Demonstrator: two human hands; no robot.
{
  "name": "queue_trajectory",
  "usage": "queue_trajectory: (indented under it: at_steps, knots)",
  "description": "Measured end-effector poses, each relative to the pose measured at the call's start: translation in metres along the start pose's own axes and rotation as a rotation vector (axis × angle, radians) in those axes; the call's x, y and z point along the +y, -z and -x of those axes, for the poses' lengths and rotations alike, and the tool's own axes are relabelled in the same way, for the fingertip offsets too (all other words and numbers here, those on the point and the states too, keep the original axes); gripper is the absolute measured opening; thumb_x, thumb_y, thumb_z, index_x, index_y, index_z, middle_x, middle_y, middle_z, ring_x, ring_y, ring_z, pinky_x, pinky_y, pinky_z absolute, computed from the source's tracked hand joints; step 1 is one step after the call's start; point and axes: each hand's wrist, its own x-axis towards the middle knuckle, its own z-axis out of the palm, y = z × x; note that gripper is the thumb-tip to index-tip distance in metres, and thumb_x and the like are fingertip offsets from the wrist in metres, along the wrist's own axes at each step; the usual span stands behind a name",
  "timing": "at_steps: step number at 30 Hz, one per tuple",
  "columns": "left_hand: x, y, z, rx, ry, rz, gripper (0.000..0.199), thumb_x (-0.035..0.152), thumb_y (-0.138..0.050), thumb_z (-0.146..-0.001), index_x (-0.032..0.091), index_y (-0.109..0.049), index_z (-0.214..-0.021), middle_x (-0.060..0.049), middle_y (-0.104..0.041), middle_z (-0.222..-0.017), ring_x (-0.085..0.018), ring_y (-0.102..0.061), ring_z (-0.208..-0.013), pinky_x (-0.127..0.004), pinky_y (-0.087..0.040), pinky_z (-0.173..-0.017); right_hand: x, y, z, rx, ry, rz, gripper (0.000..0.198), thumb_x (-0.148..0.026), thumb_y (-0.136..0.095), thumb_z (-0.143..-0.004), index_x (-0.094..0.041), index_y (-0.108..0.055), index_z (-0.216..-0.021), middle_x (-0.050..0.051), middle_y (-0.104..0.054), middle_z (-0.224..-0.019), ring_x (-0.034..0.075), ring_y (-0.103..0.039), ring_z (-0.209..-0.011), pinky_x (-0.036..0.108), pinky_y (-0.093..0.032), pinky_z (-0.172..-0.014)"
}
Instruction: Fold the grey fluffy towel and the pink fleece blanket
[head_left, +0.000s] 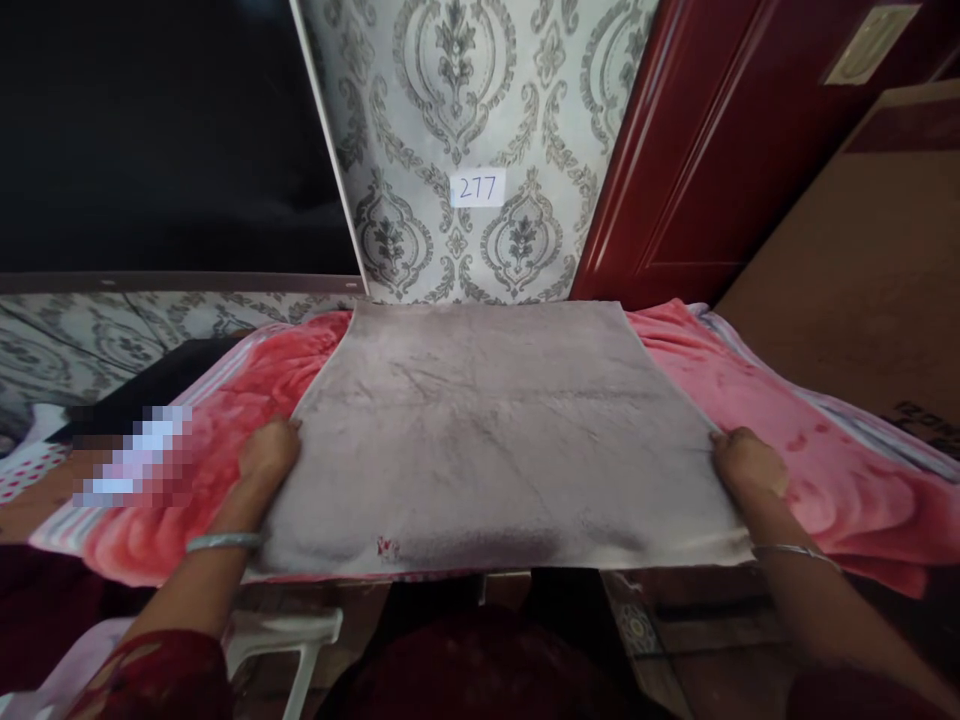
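A grey-beige plush cloth (480, 430) lies spread over a pink and red fleece blanket (795, 430), with faint creases across its middle and a small red mark near its front left corner. My left hand (271, 450), a pale bangle on its wrist, is closed on the cloth's left edge. On the opposite side my right hand (746, 462) pinches the right edge, a thin bangle on that wrist. Both thumbs point inward, and the fingertips are partly hidden. Between the hands the cloth looks nearly flat.
A large dark television (165, 140) stands at the back left. Patterned wallpaper (457, 90) bears a paper label (478, 187) reading 277. To the right are a dark red door (697, 140) and a cardboard box (847, 260). A white plastic stool (289, 635) is below the front edge.
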Motion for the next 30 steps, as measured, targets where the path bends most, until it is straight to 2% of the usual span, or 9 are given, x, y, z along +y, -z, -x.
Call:
queue_trajectory:
  at_steps: [6,11,15,17,19,21,23,25,30]
  knots:
    - [0.009,0.005,0.008,-0.066,0.084,-0.045,0.059,0.038,-0.021,-0.099,0.007,-0.062,-0.127,-0.024,-0.071,-0.117,-0.035,-0.068,-0.106,-0.045,-0.053,-0.082,0.013,-0.021,-0.009,0.162,0.017,-0.111,0.064,-0.050,-0.025,-0.095,-0.014,-0.066,-0.129,0.029,-0.070,-0.108,0.046,-0.066,-0.108,0.062,-0.053,-0.082]
    - [0.009,0.011,0.014,-0.009,0.096,-0.068,0.053,0.036,-0.024,-0.096,0.011,-0.060,-0.127,-0.018,-0.071,-0.119,-0.032,-0.066,-0.106,-0.045,-0.053,-0.085,0.011,-0.016,-0.009,0.118,0.009,-0.135,0.063,-0.038,-0.025,-0.094,-0.006,-0.063,-0.133,0.033,-0.068,-0.111,0.048,-0.064,-0.110,0.064,-0.052,-0.084]
    - [0.039,0.018,0.021,0.234,-0.194,-0.095,0.059,0.037,-0.032,-0.091,0.003,-0.052,-0.135,-0.025,-0.057,-0.138,-0.036,-0.053,-0.128,-0.048,-0.048,-0.102,-0.030,-0.002,0.015,0.163,0.199,-0.042,0.059,-0.030,-0.032,-0.095,-0.007,-0.049,-0.147,0.030,-0.055,-0.139,0.044,-0.052,-0.129,0.062,-0.045,-0.100]
    - [0.077,0.019,0.031,0.190,-0.410,-0.039,0.064,0.037,-0.037,-0.090,-0.002,-0.048,-0.139,-0.027,-0.050,-0.146,-0.038,-0.044,-0.139,-0.050,-0.039,-0.113,-0.069,-0.002,0.039,0.158,0.406,-0.024,0.057,-0.028,-0.033,-0.097,-0.009,-0.046,-0.149,0.025,-0.047,-0.151,0.039,-0.045,-0.137,0.058,-0.040,-0.108]
    - [0.126,0.014,0.048,0.031,-0.637,0.043,0.067,0.036,-0.039,-0.091,-0.005,-0.043,-0.144,-0.028,-0.042,-0.154,-0.039,-0.034,-0.147,-0.052,-0.028,-0.122,-0.112,-0.008,0.068,0.096,0.646,-0.037,0.057,-0.028,-0.033,-0.098,-0.010,-0.045,-0.150,0.020,-0.041,-0.157,0.033,-0.037,-0.145,0.052,-0.033,-0.116]
    - [0.175,0.003,0.072,-0.049,-0.820,0.068,0.067,0.044,-0.044,-0.092,0.012,-0.042,-0.152,-0.012,-0.039,-0.161,-0.028,-0.032,-0.151,-0.039,-0.026,-0.125,-0.151,-0.019,0.098,-0.006,0.820,-0.041,0.058,-0.028,-0.033,-0.098,-0.015,-0.040,-0.154,0.014,-0.034,-0.163,0.031,-0.029,-0.150,0.053,-0.028,-0.119]
    - [0.214,-0.010,0.099,-0.107,-0.987,0.117,0.066,0.048,-0.045,-0.094,0.030,-0.036,-0.157,0.001,-0.035,-0.164,-0.026,-0.026,-0.153,-0.039,-0.022,-0.127,-0.176,-0.030,0.119,-0.115,0.980,-0.027,0.059,-0.031,-0.033,-0.100,-0.021,-0.034,-0.158,0.008,-0.027,-0.167,0.030,-0.021,-0.153,0.055,-0.023,-0.120]
    - [0.234,-0.022,0.119,-0.159,-1.093,0.135,0.063,0.052,-0.045,-0.095,0.044,-0.034,-0.156,0.011,-0.036,-0.163,-0.027,-0.024,-0.154,-0.043,-0.020,-0.128,-0.183,-0.038,0.127,-0.193,1.058,-0.004,0.060,-0.034,-0.031,-0.101,-0.024,-0.031,-0.160,0.005,-0.024,-0.168,0.028,-0.018,-0.154,0.056,-0.020,-0.122]
    - [0.224,-0.031,0.130,-0.222,-1.120,0.097,0.059,0.052,-0.039,-0.098,0.042,-0.034,-0.156,0.008,-0.030,-0.165,-0.030,-0.018,-0.155,-0.054,-0.015,-0.128,-0.142,-0.038,0.091,-0.202,0.937,0.055,0.063,-0.048,-0.030,-0.101,-0.026,-0.029,-0.160,0.006,-0.021,-0.168,0.030,-0.016,-0.155,0.057,-0.018,-0.122]
